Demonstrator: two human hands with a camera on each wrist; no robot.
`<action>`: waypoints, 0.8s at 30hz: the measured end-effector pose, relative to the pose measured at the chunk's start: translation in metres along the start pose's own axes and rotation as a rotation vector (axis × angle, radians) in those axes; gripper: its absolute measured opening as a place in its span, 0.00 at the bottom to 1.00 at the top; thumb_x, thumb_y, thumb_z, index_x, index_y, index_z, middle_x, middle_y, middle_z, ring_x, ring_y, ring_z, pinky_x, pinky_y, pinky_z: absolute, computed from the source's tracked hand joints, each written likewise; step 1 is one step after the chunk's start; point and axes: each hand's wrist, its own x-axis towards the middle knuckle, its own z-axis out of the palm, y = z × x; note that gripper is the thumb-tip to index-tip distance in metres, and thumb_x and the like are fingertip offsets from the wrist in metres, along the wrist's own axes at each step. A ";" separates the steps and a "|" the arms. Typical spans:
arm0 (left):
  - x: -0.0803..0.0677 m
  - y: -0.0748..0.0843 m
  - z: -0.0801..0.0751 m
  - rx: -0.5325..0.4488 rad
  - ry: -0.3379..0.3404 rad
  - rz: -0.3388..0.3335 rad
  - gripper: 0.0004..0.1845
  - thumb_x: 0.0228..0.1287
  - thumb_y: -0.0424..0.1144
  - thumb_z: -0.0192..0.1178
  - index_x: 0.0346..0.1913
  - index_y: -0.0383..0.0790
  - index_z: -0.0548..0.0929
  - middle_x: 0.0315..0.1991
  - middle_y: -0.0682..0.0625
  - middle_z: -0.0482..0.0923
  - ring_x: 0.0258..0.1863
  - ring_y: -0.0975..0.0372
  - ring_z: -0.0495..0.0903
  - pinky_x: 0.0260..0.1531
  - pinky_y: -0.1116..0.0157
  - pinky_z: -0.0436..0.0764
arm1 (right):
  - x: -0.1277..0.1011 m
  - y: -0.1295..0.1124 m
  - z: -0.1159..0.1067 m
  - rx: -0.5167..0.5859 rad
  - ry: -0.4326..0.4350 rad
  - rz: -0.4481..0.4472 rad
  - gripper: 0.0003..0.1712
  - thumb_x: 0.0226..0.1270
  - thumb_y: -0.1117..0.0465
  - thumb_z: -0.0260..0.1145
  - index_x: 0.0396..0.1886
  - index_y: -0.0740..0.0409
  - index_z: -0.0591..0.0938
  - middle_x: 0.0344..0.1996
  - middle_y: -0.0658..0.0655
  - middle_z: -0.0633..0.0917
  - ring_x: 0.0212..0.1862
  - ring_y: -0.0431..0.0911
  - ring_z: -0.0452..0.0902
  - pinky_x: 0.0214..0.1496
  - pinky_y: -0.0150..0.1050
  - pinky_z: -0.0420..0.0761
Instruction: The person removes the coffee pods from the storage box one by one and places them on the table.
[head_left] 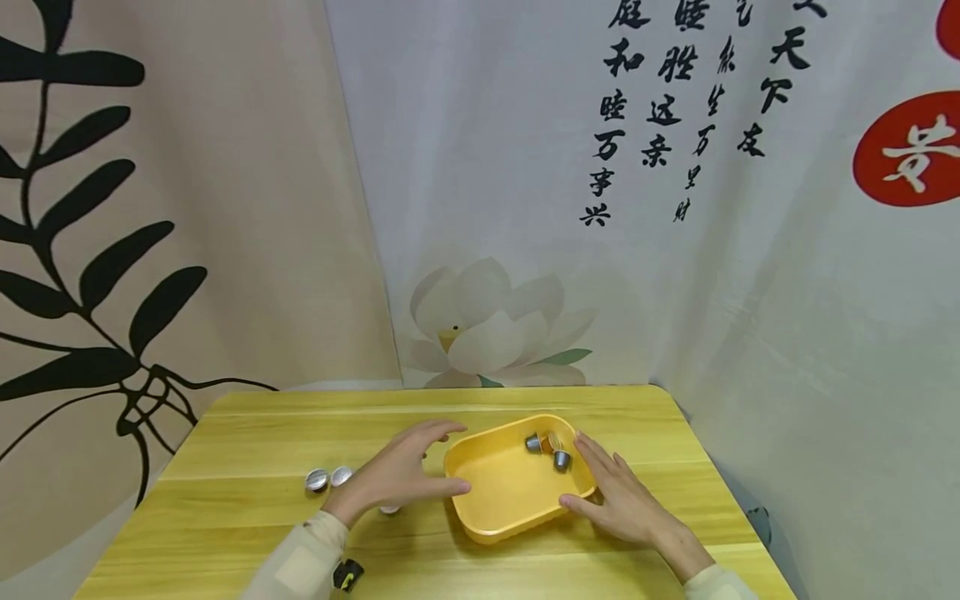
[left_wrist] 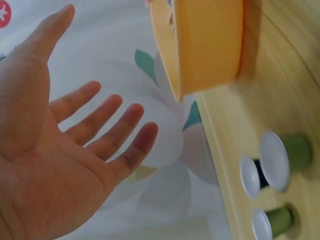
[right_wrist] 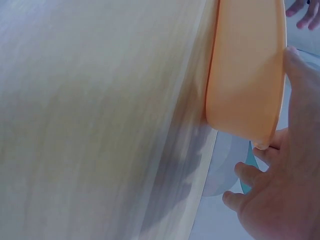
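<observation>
A yellow plastic tray [head_left: 495, 527] sits on the wooden table with three small coffee capsules [head_left: 562, 461] near its far right corner. Beside its left end is my left hand [head_left: 401, 471], palm facing the tray, fingers spread and holding nothing; the left wrist view shows this hand [left_wrist: 60, 150] apart from the tray [left_wrist: 210, 50]. At the right end, my right hand [head_left: 618, 496] spans the corner. In the right wrist view, the thumb and a fingertip of that hand [right_wrist: 280, 185] touch the rim of the tray [right_wrist: 247, 65], the other fingers loosely extended.
Left of the tray, three more coffee capsules lie on the table [head_left: 247, 467]; one silver-lidded capsule [head_left: 317, 480] is farthest left. Green bodies show on two, including the capsule [left_wrist: 277, 220] nearest the wrist view's bottom. A small black and yellow object [head_left: 347, 575] lies by the left sleeve.
</observation>
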 end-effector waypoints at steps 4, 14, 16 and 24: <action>0.015 0.006 0.006 0.023 -0.029 0.003 0.46 0.69 0.67 0.77 0.83 0.52 0.75 0.84 0.46 0.73 0.77 0.46 0.80 0.73 0.37 0.83 | 0.001 0.000 0.000 -0.005 0.006 -0.005 0.61 0.80 0.28 0.67 0.94 0.58 0.54 0.94 0.60 0.54 0.92 0.65 0.57 0.90 0.80 0.52; 0.053 0.021 0.021 0.050 -0.070 0.066 0.43 0.71 0.62 0.77 0.82 0.47 0.77 0.81 0.45 0.77 0.73 0.46 0.83 0.71 0.42 0.86 | 0.001 0.000 0.000 -0.003 0.010 -0.001 0.61 0.80 0.28 0.67 0.94 0.59 0.55 0.94 0.63 0.55 0.92 0.65 0.57 0.89 0.81 0.52; 0.059 0.021 0.025 0.060 -0.076 0.069 0.43 0.71 0.61 0.77 0.82 0.47 0.77 0.80 0.45 0.78 0.73 0.47 0.83 0.71 0.44 0.86 | 0.001 0.000 0.000 -0.002 0.008 0.000 0.61 0.80 0.28 0.67 0.94 0.59 0.55 0.94 0.63 0.55 0.92 0.65 0.57 0.89 0.81 0.52; 0.084 0.025 0.040 0.081 -0.116 0.074 0.41 0.75 0.57 0.76 0.82 0.42 0.76 0.82 0.42 0.77 0.72 0.44 0.84 0.73 0.44 0.85 | 0.001 0.000 0.000 0.006 0.004 0.003 0.61 0.81 0.28 0.67 0.94 0.59 0.55 0.94 0.63 0.56 0.91 0.66 0.58 0.89 0.81 0.52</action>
